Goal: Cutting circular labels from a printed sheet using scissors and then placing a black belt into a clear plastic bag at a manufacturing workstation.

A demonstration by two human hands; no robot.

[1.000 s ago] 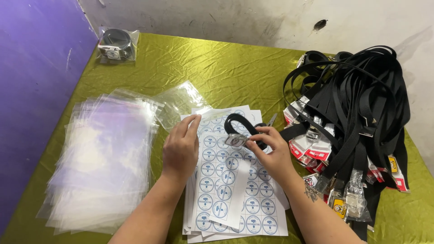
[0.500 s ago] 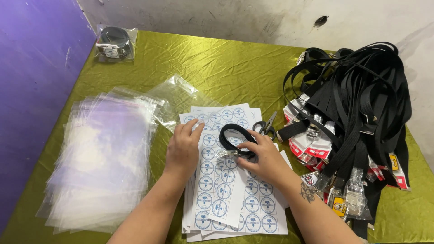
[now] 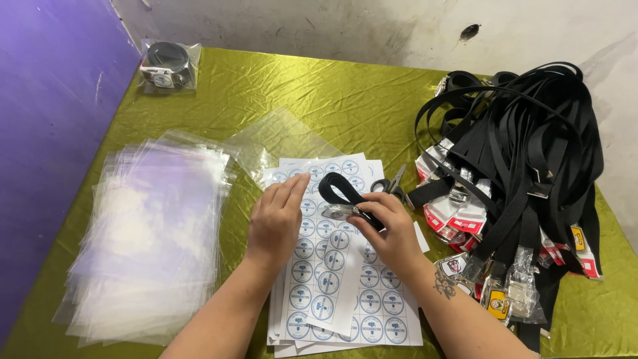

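Surface: olive-green shiny cloth [image 3: 345, 100] over the table, with a grey plaster wall behind it and a purple panel along my left.
Right hand: my right hand [image 3: 392, 229] is closed in a pinch on the coiled black strap [image 3: 340, 191], thumb and fingertips gripping near its metal buckle [image 3: 340, 213], which sits wrapped in clear film.
Left hand: my left hand [image 3: 279, 216] holds nothing; its fingers lie flat and nearly straight on the sticker sheets [image 3: 332, 279], fingertips just beside the strap's loop.
Under the hands: several sheets of round blue-and-white stickers, stacked unevenly and fanned at the lower edge.
Just beyond: scissors [image 3: 391, 184] lying on the top corner of the sheets, touching the strap's far side.
Left side: a thick pile of clear plastic bags [image 3: 149, 239], with one loose bag near the sheets.
Right side: a big heap of black straps [image 3: 525, 153] with tagged buckles.
Far corner: one bagged strap [image 3: 166, 64], well apart.
Risk: I judge the coil could spring open if my pinch loosens, and the stack may slide under my flat hand.
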